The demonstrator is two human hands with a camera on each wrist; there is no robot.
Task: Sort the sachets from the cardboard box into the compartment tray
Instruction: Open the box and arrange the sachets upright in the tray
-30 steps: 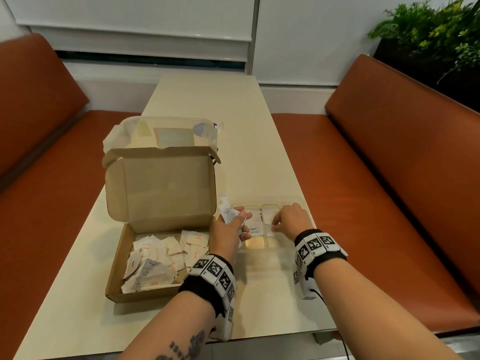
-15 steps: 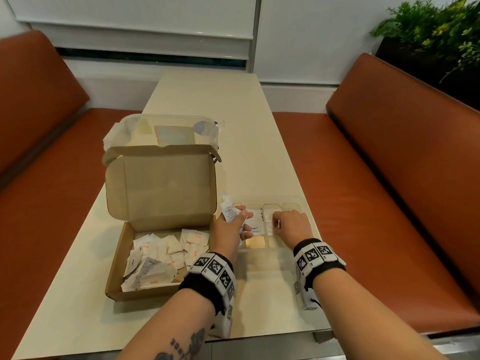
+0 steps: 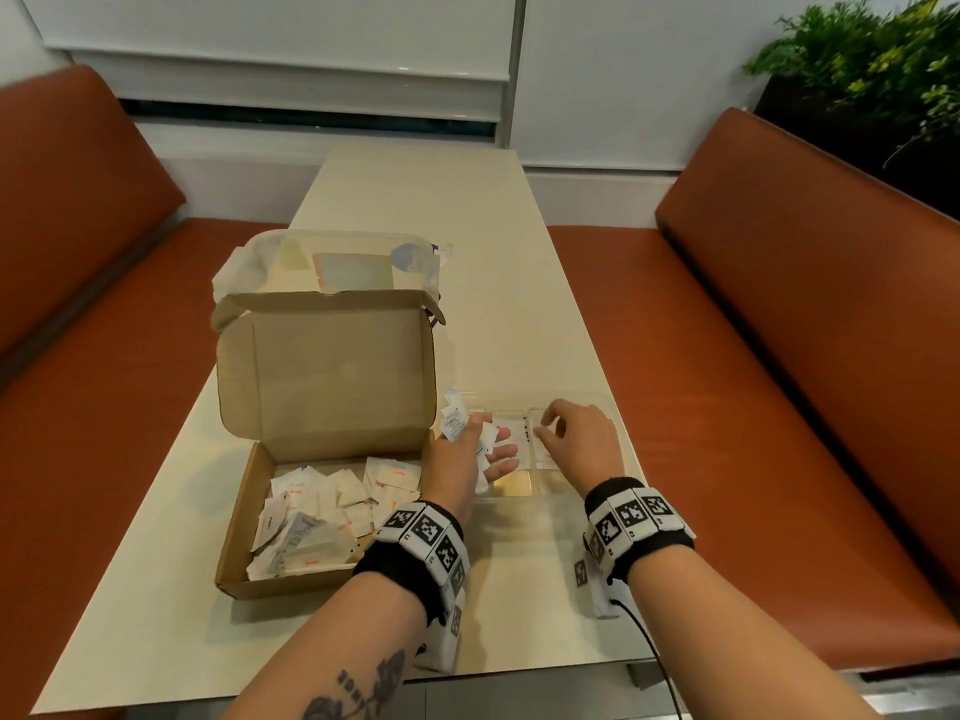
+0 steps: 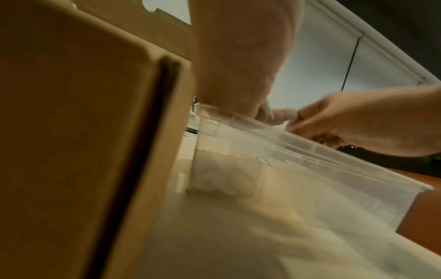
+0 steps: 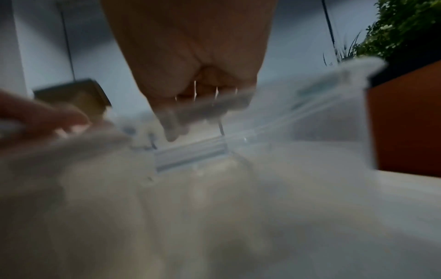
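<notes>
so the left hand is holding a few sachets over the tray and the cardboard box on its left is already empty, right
Not quite: the cardboard box is not empty. The head view shows a pile of sachets lying in it. The rest holds: the left hand grips a few sachets over the compartment tray.

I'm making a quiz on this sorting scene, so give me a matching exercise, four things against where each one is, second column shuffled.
Things:
1. cardboard box
2. compartment tray
3. left hand
4. plant

Places or states:
A. far right, behind the bench back
B. holding white sachets over the tray's left end
C. lid up, on the table's left side
D. clear plastic, right of the box

Pairs: 1-C, 2-D, 3-B, 4-A
</notes>
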